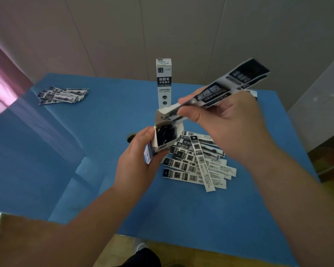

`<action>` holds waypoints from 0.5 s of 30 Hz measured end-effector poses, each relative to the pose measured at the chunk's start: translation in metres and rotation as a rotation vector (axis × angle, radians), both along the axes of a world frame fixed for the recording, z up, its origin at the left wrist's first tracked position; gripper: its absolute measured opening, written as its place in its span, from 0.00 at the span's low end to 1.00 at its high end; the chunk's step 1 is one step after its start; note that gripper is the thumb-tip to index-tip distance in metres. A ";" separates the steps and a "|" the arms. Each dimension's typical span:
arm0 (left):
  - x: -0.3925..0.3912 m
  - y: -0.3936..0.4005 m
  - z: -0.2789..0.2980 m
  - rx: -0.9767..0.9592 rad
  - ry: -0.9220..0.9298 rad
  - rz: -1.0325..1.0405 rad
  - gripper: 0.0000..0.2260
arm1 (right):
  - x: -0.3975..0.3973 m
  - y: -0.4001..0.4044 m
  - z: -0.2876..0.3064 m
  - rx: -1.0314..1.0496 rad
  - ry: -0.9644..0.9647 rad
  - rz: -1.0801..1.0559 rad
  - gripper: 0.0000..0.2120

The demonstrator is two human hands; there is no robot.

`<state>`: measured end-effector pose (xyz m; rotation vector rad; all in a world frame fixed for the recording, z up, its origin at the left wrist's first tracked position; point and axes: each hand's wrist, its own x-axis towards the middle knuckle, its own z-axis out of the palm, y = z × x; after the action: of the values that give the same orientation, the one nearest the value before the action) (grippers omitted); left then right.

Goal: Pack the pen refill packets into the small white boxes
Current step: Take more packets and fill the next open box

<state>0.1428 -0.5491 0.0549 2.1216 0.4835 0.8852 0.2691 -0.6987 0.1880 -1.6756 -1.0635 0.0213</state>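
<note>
My left hand [135,164] grips a small white box [163,137] upright above the blue table, its top flaps open and dark packets showing inside. My right hand [224,122] pinches a few long black-and-white refill packets [229,87], tilted, with their lower ends at the box's open mouth. A heap of several more refill packets [197,160] lies on the table under my right hand. A closed white box [164,81] stands upright at the far middle of the table.
A second small pile of packets [63,94] lies at the far left of the blue table [66,151]. A small dark object [131,137] peeks out behind my left hand. Walls close in behind the table; floor shows at the right and front.
</note>
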 end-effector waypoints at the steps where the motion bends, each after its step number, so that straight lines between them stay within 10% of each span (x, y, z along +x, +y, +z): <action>1: 0.000 0.000 0.001 0.000 0.003 -0.006 0.25 | 0.002 0.002 0.001 -0.025 -0.033 0.015 0.06; 15: -0.001 -0.001 -0.001 0.040 -0.062 -0.067 0.23 | 0.023 0.027 -0.015 -0.291 -0.174 0.193 0.08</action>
<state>0.1419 -0.5500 0.0541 2.1269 0.3632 0.9270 0.2925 -0.6719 0.1734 -1.8526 -1.4053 0.1646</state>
